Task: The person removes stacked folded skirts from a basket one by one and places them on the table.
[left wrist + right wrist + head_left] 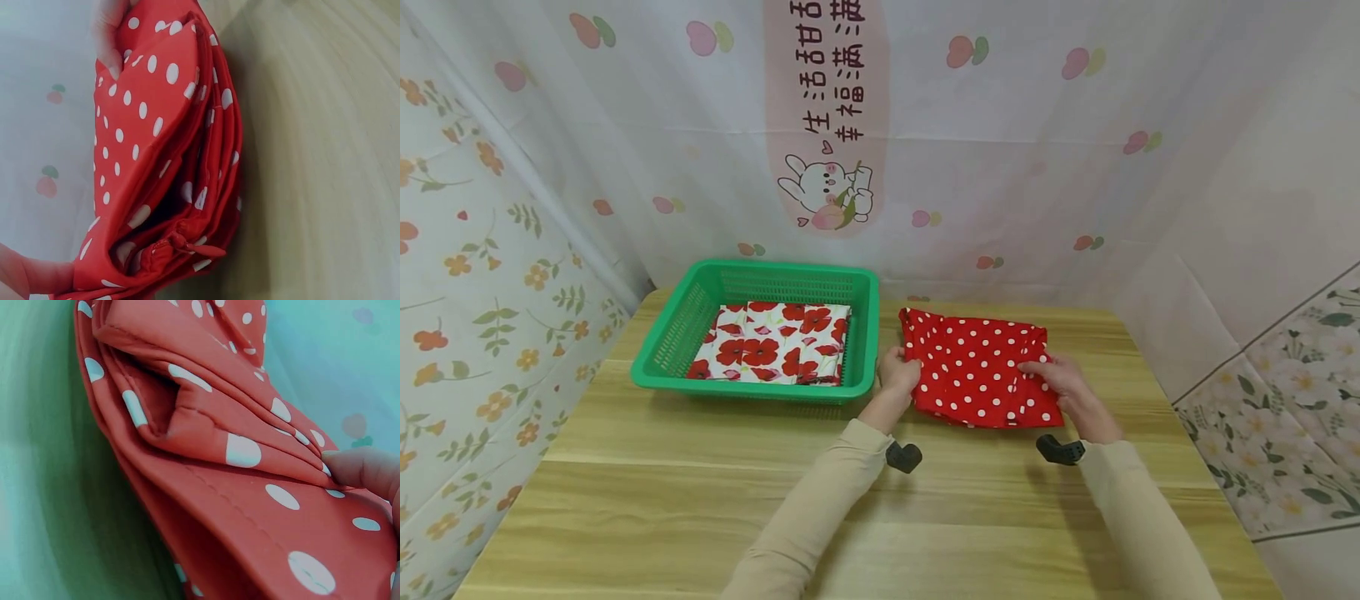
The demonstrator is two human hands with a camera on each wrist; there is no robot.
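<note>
Cloth point(973, 371) in fingers point(365, 470) near basket point(868, 325)

Bench point(700, 500): wood-grained
Basket point(752, 387): green, at bench's left
Flowered cloth point(775, 343): folded, inside the basket
Curtain point(1022, 167): white, fruit-printed, behind the bench
Rabbit point(823, 185): printed on the curtain

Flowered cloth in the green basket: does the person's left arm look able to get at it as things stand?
Probably yes: the left grip is beside the green basket, whose open top leaves the flowered cloth uncovered. That grip holds the red dotted cloth, though, and likely must let go first.
</note>
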